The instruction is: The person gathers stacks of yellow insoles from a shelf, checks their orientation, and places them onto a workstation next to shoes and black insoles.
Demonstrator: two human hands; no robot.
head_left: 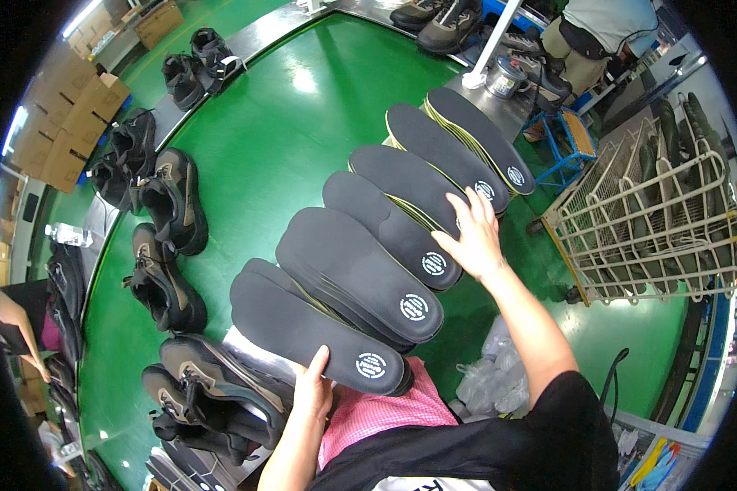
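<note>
With the left hand (313, 385) pinching the nearest dark insole (315, 331) and the right hand (473, 237) spread flat, seemingly on another stack, keep the fanned row aligned.

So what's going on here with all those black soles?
A person is handling a fanned row of dark insoles on a green table. The left hand touches the nearest insole from below, and the right hand rests on one further along. Dark shoes line the table's left edge, and a wire cart stands to the right.
</note>
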